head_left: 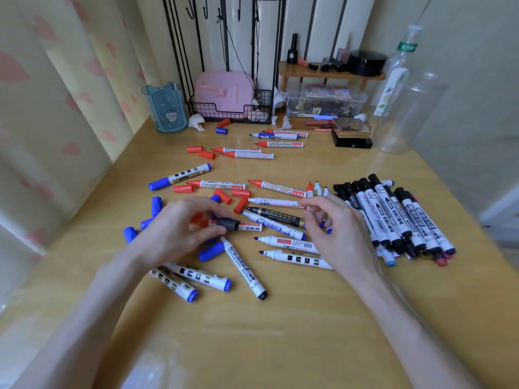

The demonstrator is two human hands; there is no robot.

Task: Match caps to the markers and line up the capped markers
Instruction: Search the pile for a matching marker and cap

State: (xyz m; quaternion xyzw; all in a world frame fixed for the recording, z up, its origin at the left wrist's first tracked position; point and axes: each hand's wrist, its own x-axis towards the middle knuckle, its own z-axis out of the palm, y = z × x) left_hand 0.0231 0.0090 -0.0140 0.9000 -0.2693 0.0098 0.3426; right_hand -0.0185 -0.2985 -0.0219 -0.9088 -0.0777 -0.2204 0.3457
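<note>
Uncapped whiteboard markers (280,224) lie scattered on the wooden table (280,318), mixed with loose red caps (241,203) and blue caps (210,251). My left hand (179,228) pinches a black cap (229,223) just above a marker with a red label (250,226). My right hand (339,234) hovers over the pile with curled fingers, its index fingertip at a white marker (273,203). Something blue (328,228) peeks out under those fingers; whether it is held is unclear. Several black-capped markers (393,217) lie side by side at the right.
More red markers and caps (241,153) lie farther back. A blue cup (168,108), a wire rack with a pink case (224,94), a wooden shelf (328,73), a clear box (325,102) and a plastic bottle (398,88) stand along the back.
</note>
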